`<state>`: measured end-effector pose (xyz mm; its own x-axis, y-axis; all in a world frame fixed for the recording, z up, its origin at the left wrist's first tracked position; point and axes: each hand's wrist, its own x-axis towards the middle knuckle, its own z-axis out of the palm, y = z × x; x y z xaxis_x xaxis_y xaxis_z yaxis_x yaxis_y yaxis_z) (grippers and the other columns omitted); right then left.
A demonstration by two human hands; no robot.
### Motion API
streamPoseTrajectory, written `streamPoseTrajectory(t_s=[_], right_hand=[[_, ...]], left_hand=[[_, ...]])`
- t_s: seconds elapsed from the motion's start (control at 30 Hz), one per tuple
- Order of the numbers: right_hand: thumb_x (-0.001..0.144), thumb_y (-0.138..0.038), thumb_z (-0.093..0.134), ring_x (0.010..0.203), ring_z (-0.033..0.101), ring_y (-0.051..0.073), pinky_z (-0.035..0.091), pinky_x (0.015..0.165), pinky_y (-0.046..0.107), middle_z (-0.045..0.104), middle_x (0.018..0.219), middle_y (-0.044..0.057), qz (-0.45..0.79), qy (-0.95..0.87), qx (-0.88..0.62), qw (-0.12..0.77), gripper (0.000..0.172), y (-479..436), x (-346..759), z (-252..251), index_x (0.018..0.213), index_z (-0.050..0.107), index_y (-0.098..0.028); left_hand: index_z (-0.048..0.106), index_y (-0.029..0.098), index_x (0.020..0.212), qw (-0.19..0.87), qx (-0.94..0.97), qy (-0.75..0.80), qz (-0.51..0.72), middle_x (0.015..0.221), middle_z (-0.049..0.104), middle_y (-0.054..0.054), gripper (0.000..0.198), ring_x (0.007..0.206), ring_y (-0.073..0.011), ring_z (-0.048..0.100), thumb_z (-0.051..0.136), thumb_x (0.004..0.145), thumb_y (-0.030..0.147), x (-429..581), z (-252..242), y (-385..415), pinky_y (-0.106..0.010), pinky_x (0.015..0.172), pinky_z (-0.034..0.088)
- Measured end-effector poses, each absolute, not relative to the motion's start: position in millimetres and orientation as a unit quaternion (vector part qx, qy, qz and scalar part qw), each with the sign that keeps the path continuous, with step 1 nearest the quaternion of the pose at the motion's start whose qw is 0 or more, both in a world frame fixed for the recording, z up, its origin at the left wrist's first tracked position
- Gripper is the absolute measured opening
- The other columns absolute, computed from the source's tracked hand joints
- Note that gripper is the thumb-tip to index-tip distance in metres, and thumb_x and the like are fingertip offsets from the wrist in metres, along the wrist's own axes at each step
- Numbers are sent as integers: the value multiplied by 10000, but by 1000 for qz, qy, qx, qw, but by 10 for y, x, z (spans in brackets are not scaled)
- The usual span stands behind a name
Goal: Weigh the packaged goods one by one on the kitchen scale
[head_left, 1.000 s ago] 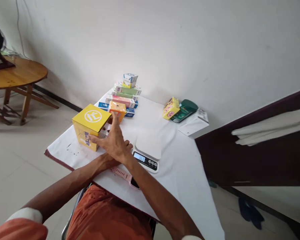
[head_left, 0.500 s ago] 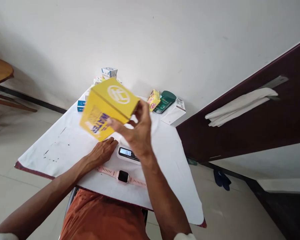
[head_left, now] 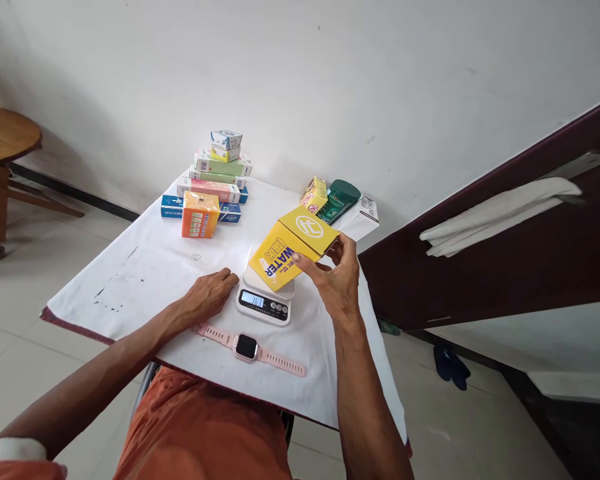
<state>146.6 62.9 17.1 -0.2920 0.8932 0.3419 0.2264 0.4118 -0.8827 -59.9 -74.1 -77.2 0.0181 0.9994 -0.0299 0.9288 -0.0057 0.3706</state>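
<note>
A yellow carton point(head_left: 293, 243) with the word WATER on its side is gripped by my right hand point(head_left: 335, 273), thumb on the side and fingers behind. It is tilted above a white digital scale point(head_left: 245, 308) and covers most of the weighing plate; whether they touch I cannot tell. The lit display reads 363. My left hand point(head_left: 210, 295) rests palm down on the cloth by the scale's left edge, its fingers curled in, with no object visible in them. In front of the scale lies a pink smartwatch point(head_left: 246, 347), its strap spread out.
An orange box point(head_left: 200, 215) stands before several stacked cartons point(head_left: 215, 190) at the back left. A small yellow box point(head_left: 315, 193), a green bottle point(head_left: 339, 200) and a white box point(head_left: 357, 220) sit at the back right. The white-clothed table point(head_left: 145, 280) meets the wall.
My right hand has carried the yellow carton right and down, from in front of the stacked boxes to over the scale. My left hand stays by the scale. The view has shifted slightly.
</note>
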Motion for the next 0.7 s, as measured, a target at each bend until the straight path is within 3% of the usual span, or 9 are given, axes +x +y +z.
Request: streamPoseTrajectory(t_s=[0.27,0.4,0.47,0.57,0.7], right_hand=[[662,-548,902,1333,572,327,625,914,453,581,1462,125,455,-737,-326,378,979,725,1602,200,1489,437,-309],[642,-563,916,1420,504,334,571,1022,489,497,1573,115,494,-727,-301,370,1114,806,1705,124,1580,350,-357],[654,-625,886,1415,512,334,571,1014,485,489,1582,120,515,-694,-305,400,1040,877,1794,57,1535,411,-343],[775,-779,690,1240,644,303,615,873,422,640,1387,131,548,-599,-342,473,742,1006,1931,-107,1305,586,-269],[775,-792,660,885,713,226,574,635,301,716,1005,84,541,-524,-432,496,615,1125,1982,-458,994,642,-218]], left_hand=[[610,181,1166,141,695,687,160,1097,655,-115,318,889,-244,673,336,1007,156,-624,-816,-730,-369,752,523],[619,186,1150,165,681,662,265,1075,677,-91,259,878,-214,672,408,1004,223,-691,-832,-748,-363,801,532],[622,188,1150,204,655,652,323,997,680,-62,237,816,-187,657,476,998,296,-728,-775,-786,-338,762,537],[616,204,1197,263,615,647,365,950,675,-33,313,740,-157,634,544,993,431,-760,-560,-870,-301,667,531],[587,230,1273,255,624,639,370,1124,683,-65,440,884,-183,674,627,954,531,-757,-115,-844,-337,740,573]])
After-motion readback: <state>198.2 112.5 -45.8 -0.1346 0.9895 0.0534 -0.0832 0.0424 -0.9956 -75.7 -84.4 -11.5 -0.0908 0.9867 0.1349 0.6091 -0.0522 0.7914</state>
